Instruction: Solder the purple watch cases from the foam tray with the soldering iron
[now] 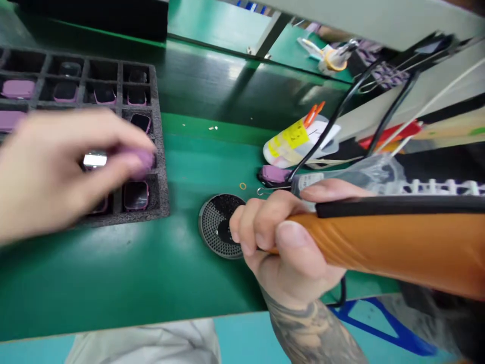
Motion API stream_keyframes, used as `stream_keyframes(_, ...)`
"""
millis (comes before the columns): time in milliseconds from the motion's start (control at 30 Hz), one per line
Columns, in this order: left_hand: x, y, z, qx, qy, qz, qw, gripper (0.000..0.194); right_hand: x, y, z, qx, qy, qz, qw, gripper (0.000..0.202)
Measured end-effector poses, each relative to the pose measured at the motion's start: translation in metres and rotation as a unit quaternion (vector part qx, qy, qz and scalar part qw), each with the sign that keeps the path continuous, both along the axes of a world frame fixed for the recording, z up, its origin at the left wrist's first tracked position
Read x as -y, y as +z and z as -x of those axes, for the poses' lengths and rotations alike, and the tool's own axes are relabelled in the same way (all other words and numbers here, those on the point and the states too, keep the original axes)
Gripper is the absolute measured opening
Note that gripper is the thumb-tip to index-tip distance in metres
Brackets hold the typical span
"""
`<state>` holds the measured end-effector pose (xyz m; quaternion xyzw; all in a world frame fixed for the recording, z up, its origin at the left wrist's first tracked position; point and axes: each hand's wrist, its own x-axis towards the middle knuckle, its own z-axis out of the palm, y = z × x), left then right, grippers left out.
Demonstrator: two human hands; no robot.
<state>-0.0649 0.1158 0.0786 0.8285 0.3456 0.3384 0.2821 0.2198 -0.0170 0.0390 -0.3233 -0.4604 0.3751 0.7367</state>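
My left hand, smeared by motion, is over the dark foam tray. Its thumb and fingers are closed on a small purple watch case, which is blurred. Beneath and around that hand, tray compartments hold purple-edged watch cases with dark faces, such as one watch case in the near right corner. My right hand grips the narrow end of a thick orange tool with a black strip along it; the tool's kind is unclear. Just left of my right fingers lies a round perforated dark disc, partly hidden by them.
On the green bench, a white cup with a yellow label leans toward the back right. A purple-and-black piece lies before it. Black cables hang at right. A metal frame stands behind.
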Motion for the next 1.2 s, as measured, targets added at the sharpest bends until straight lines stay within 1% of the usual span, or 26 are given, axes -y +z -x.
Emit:
stream_keyframes(33,0.029,-0.006,-0.015,-0.036,-0.092,0.005,0.995,0.008,-0.001,-0.001,0.001,0.003,0.002,-0.001,1.000,0.023)
stream_keyframes(67,0.054,-0.013,-0.029,-0.019,-0.149,0.036,0.988,0.015,-0.001,-0.001,0.002,0.006,0.004,0.000,1.000,0.022)
stream_keyframes(100,0.076,-0.022,-0.040,-0.015,-0.196,0.093,0.976,0.019,-0.002,-0.001,0.002,0.010,0.005,0.002,1.000,0.022)
stream_keyframes(133,0.092,-0.032,-0.049,-0.010,-0.227,0.138,0.964,0.018,-0.003,-0.001,0.001,0.013,0.006,0.004,1.000,0.022)
stream_keyframes(167,0.104,-0.042,-0.055,-0.009,-0.237,0.155,0.959,0.017,-0.003,-0.001,0.000,0.017,0.006,0.007,1.000,0.023)
stream_keyframes(200,0.111,-0.051,-0.059,-0.020,-0.235,0.141,0.961,0.016,-0.003,-0.001,-0.001,0.022,0.006,0.011,1.000,0.023)
stream_keyframes(233,0.115,-0.059,-0.061,-0.036,-0.227,0.104,0.968,0.016,-0.003,-0.001,-0.002,0.027,0.006,0.016,0.999,0.024)
stream_keyframes(267,0.115,-0.065,-0.061,-0.056,-0.216,0.053,0.973,0.017,-0.003,-0.001,-0.003,0.032,0.006,0.021,0.999,0.024)
stream_keyframes(333,0.112,-0.071,-0.058,-0.087,-0.205,-0.036,0.974,0.020,-0.002,-0.001,-0.005,0.041,0.007,0.030,0.999,0.025)
stream_keyframes(500,0.106,-0.069,-0.049,-0.110,-0.261,-0.116,0.952,0.022,-0.002,-0.003,-0.008,0.054,-0.001,0.055,0.997,0.024)
stream_keyframes(600,0.109,-0.073,-0.047,-0.120,-0.259,-0.161,0.945,0.023,-0.002,-0.002,-0.010,0.060,-0.002,0.059,0.996,0.022)
stream_keyframes(733,0.112,-0.076,-0.047,-0.114,-0.243,-0.149,0.952,0.024,0.001,-0.004,-0.008,0.066,-0.002,0.058,0.996,0.023)
stream_keyframes(833,0.111,-0.074,-0.048,-0.112,-0.245,-0.129,0.954,0.024,0.001,-0.006,-0.005,0.067,0.000,0.053,0.996,0.024)
stream_keyframes(900,0.110,-0.073,-0.048,-0.112,-0.247,-0.124,0.955,0.024,0.001,-0.004,-0.006,0.069,0.003,0.051,0.996,0.024)
stream_keyframes(1000,0.110,-0.074,-0.049,-0.108,-0.242,-0.124,0.956,0.021,0.007,0.007,-0.013,0.077,0.012,0.061,0.995,0.020)
stream_keyframes(1100,0.112,-0.077,-0.050,-0.110,-0.238,-0.117,0.958,0.018,0.022,0.020,-0.026,0.092,-0.002,0.081,0.992,0.020)
stream_keyframes(1133,0.113,-0.078,-0.050,-0.111,-0.236,-0.115,0.958,0.019,0.029,0.024,-0.030,0.106,-0.010,0.095,0.990,0.024)
stream_keyframes(1200,0.114,-0.078,-0.051,-0.115,-0.232,-0.109,0.960,0.019,0.043,0.029,-0.038,0.139,-0.018,0.136,0.981,0.040)
